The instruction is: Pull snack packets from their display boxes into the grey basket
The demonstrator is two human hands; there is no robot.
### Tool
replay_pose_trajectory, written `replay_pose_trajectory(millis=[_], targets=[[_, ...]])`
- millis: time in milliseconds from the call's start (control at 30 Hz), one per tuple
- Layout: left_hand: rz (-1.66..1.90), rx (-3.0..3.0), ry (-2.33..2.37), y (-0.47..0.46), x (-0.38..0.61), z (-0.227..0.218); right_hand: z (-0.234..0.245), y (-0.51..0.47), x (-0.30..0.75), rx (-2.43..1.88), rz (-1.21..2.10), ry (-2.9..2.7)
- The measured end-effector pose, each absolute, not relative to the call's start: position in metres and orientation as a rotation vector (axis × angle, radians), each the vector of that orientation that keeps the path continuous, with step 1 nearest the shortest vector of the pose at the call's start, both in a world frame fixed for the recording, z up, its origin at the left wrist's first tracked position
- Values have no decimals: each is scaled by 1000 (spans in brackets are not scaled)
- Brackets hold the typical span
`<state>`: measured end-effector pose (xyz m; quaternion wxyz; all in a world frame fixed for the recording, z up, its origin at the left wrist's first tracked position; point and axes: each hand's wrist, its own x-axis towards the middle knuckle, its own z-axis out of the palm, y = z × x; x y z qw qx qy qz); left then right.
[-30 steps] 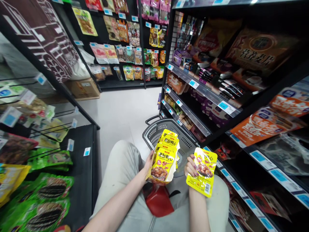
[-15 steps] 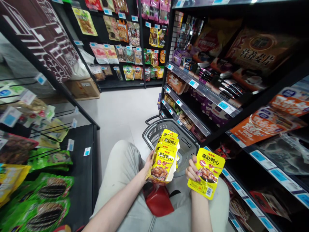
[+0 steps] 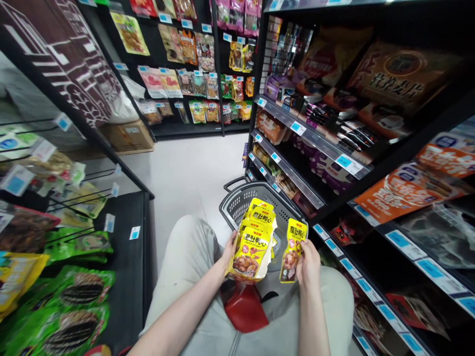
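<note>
My left hand [image 3: 229, 251] grips the left side of a box of yellow snack pouches [image 3: 252, 251], its torn white edge showing on the right. Several pouches labelled "duck heart" stand in a row inside it. Between the thumb and fingers of my right hand [image 3: 309, 262] is a single yellow snack pouch [image 3: 292, 252] of the same kind, upright and seen at an angle, just right of the box. Beneath both is a grey shopping basket [image 3: 230, 203], partly hidden by the box. A red object [image 3: 245, 309] lies between my legs, below the box.
A black shelf unit [image 3: 319, 198] with price tags rises close on my right, holding orange bags [image 3: 404, 190]. To my left is a low black shelf [image 3: 128, 277] with green snack bags [image 3: 79, 287]. A cardboard box [image 3: 128, 136] sits on the floor ahead, near hanging snack packs.
My right hand has moved left towards the box, turning its pouch from facing me flat to a narrower, angled view. My left hand and the box stay in place.
</note>
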<state>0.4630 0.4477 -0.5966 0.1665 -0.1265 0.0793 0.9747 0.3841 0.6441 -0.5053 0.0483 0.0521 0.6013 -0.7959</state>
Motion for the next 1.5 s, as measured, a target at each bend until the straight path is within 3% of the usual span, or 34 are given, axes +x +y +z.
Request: replay_pose_trajectory(millis=[233, 667, 1100, 1267, 1400, 1500], targets=[[2777, -359, 200, 448, 463, -593, -511, 653, 378, 474, -2342, 1937], [2743, -312, 217, 447, 463, -605, -507, 654, 380, 298, -2366, 2021], [2751, -191, 241, 446, 467, -605, -502, 671, 390, -49, -2560, 863], [2721, -166, 220, 445, 466, -611, -513, 671, 381, 29, -2557, 1325], [2746, -161, 180, 445, 463, -613, -536, 675, 365, 345, -2194, 2168], [2727, -225, 216, 445, 462, -611, -556, 684, 358, 431, -1958, 2369]])
